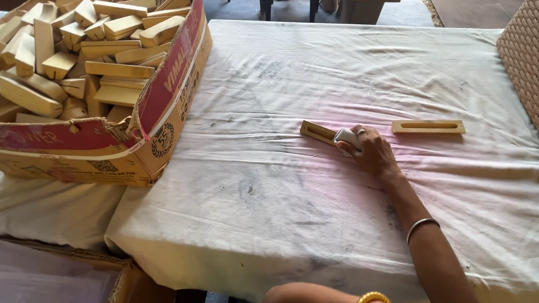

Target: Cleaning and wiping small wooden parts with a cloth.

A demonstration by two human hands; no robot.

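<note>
My right hand (373, 152) rests on the white cloth-covered table (271, 188), fingers closed on a small grey-white pad (345, 137). The pad presses on the near end of a flat, slotted wooden piece (315, 131) that lies at an angle on the cloth. A second slotted wooden piece (428, 126) lies flat just to the right of the hand, apart from it. A silver bangle sits on my right wrist. Of my left arm only a forearm with a gold bangle (371, 300) shows at the bottom edge; the hand itself is out of frame.
A torn red and brown cardboard box (156, 108) heaped with several similar wooden pieces stands at the table's left. A woven wicker surface (532, 58) rises at the right edge. A carton with clear plastic (49, 286) sits low at bottom left.
</note>
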